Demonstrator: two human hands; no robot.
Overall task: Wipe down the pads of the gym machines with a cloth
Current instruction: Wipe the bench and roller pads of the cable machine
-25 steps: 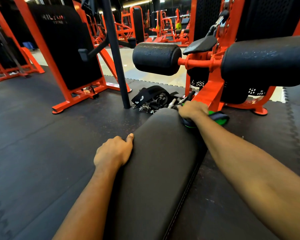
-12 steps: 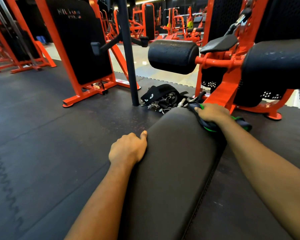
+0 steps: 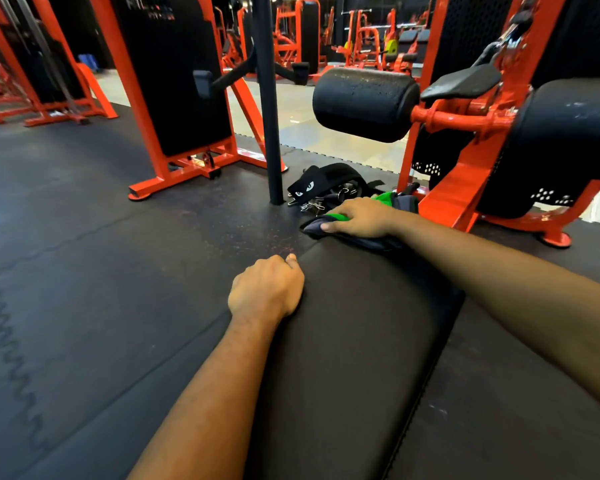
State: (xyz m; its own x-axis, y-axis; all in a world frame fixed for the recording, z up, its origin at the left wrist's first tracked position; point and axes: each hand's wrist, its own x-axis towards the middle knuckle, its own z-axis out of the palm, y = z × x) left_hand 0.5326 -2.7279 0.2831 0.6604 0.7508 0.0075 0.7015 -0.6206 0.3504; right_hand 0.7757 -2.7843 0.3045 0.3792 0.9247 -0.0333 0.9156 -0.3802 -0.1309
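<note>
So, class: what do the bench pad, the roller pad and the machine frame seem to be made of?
Bench pad: probably vinyl or leatherette, smooth with a soft sheen. Roller pad: likely foam, matte and finely pitted. Machine frame: apparently metal, glossy orange paint.

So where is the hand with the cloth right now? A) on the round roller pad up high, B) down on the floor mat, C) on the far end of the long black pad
C: the right hand presses the grey and green cloth onto the far end of the long black pad, below the round roller pad.
</note>
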